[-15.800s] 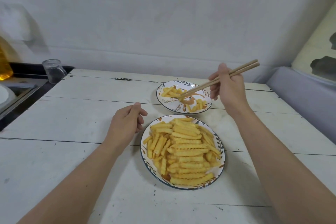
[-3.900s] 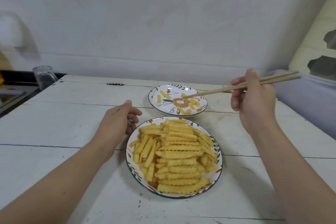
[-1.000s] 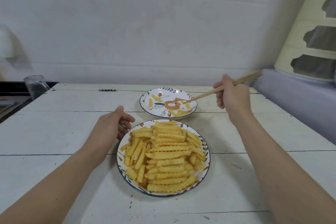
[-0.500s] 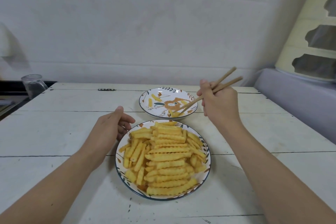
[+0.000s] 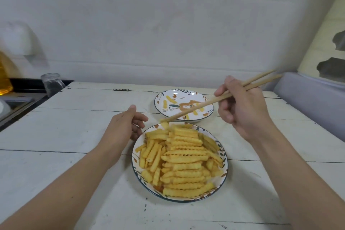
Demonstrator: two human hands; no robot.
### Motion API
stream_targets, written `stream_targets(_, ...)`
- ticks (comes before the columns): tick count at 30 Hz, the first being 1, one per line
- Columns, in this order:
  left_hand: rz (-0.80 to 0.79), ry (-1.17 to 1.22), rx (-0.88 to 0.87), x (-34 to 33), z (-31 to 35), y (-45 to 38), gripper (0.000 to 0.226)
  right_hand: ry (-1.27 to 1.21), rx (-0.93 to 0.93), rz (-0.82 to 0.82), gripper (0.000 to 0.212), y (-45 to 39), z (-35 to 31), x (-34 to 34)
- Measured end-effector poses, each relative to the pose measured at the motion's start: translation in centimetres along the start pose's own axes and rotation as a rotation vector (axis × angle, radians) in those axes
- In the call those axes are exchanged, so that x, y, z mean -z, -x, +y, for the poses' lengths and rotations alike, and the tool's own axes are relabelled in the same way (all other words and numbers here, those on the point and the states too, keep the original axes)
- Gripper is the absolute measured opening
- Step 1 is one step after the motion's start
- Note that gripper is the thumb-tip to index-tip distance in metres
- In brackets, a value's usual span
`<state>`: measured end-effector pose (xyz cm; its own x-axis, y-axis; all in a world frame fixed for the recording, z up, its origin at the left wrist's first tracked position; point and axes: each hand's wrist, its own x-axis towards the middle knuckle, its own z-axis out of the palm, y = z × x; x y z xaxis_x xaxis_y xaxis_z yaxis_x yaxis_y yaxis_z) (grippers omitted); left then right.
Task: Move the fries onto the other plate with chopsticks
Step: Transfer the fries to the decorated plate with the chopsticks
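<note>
Fries (image 5: 183, 158) heaped to near plate (image 5: 225, 172) rim, chopsticks (image 5: 220, 98) tips at far edge

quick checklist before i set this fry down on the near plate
1. Fry between the chopstick tips: ok, a blurred yellow piece sits at the tips.
2. Right hand gripping the chopsticks: ok, fingers are wrapped round both sticks.
3. Tips over the near plate: ok, they hover at its far rim.
4. Room to drop it: cannot tell, the pile of fries is heaped right there, so it may roll off.
5. Left hand steadying the near plate: cannot tell, it rests beside the rim but contact is hidden.
6. Far plate emptied: not ok, a few pieces remain.
</note>
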<state>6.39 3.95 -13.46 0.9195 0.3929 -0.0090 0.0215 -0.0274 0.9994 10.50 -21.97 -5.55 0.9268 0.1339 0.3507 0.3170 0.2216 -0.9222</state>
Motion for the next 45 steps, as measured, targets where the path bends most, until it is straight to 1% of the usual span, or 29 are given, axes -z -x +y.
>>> stream_targets(2, 0.003, 0.009, 0.007, 0.0, 0.1, 0.1, 0.056, 0.080, 0.026, -0.104, 0.053, 0.7, 0.1, -0.9)
stream_targets(5, -0.005, 0.002, 0.005, 0.0, 0.1, 0.1, 0.056, 0.204, 0.093, -0.161, 0.050, 1.2, 0.0, -1.4)
stream_targets(7, -0.007, 0.000, 0.003, 0.0, 0.1, 0.0, 0.056, 0.159, 0.122, -0.100, 0.050, 1.0, -0.4, -1.1)
stream_targets(10, -0.008, -0.014, -0.002, 0.0, 0.0, 0.0, 0.056, -0.013, 0.156, 0.096, 0.049, -0.1, -0.6, 0.3)
stream_targets(11, -0.009, -0.016, -0.004, 0.0, -0.1, 0.0, 0.056, -0.008, 0.160, 0.166, 0.048, -0.6, -0.3, 0.9)
stream_targets(13, -0.006, -0.017, -0.006, 0.0, -0.1, 0.0, 0.057, 0.137, 0.127, 0.267, 0.041, -1.3, 1.0, 1.8)
stream_targets(14, -0.004, -0.017, -0.006, 0.0, -0.2, -0.1, 0.057, 0.226, 0.094, 0.279, 0.037, -1.5, 2.0, 2.2)
stream_targets(16, -0.002, -0.019, -0.004, 0.0, -0.2, -0.1, 0.056, 0.335, 0.036, 0.238, 0.035, -1.6, 3.5, 2.3)
stream_targets(18, 0.001, -0.020, -0.006, 0.0, -0.2, -0.2, 0.056, 0.378, 0.018, 0.201, 0.037, -1.5, 4.1, 2.0)
stream_targets(22, 0.004, -0.023, -0.012, 0.0, -0.2, -0.2, 0.057, 0.441, 0.048, 0.144, 0.040, -1.3, 4.3, 1.1)
stream_targets(24, 0.001, -0.029, -0.017, 0.0, -0.2, -0.1, 0.057, 0.408, 0.061, 0.164, 0.044, -1.4, 3.9, 1.1)
stream_targets(28, -0.002, -0.031, -0.022, 0.0, -0.3, -0.1, 0.057, 0.184, 0.075, 0.326, 0.054, -2.2, 1.2, 3.1)
stream_targets(30, -0.007, -0.034, -0.020, -0.1, -0.3, -0.1, 0.057, 0.108, 0.075, 0.340, 0.059, -2.5, -0.2, 4.7)
stream_targets(32, -0.006, -0.041, -0.023, -0.1, -0.4, -0.1, 0.057, 0.138, 0.060, 0.296, 0.059, -2.4, -0.9, 6.0)
stream_targets(35, -0.005, -0.044, -0.031, -0.1, -0.5, -0.2, 0.057, 0.280, 0.009, 0.186, 0.056, -2.2, -0.8, 6.6)
stream_targets(37, -0.006, -0.047, -0.032, 0.0, -0.5, -0.2, 0.057, 0.294, -0.002, 0.168, 0.053, -2.2, -0.8, 6.6)
stream_targets(39, -0.002, -0.049, -0.031, 0.0, -0.5, -0.2, 0.057, 0.211, 0.009, 0.235, 0.052, -2.3, -1.2, 6.7)
stream_targets(41, -0.002, -0.053, -0.032, 0.0, -0.6, -0.2, 0.057, 0.115, 0.039, 0.332, 0.055, -2.6, -1.2, 7.1)
stream_targets(43, -0.002, -0.056, -0.032, -0.1, -0.6, -0.2, 0.057, 0.129, 0.059, 0.401, 0.053, -2.8, -0.3, 7.0)
stream_targets(45, -0.005, -0.060, -0.032, -0.1, -0.5, -0.2, 0.057, 0.203, 0.062, 0.419, 0.044, -3.0, 1.4, 6.3)
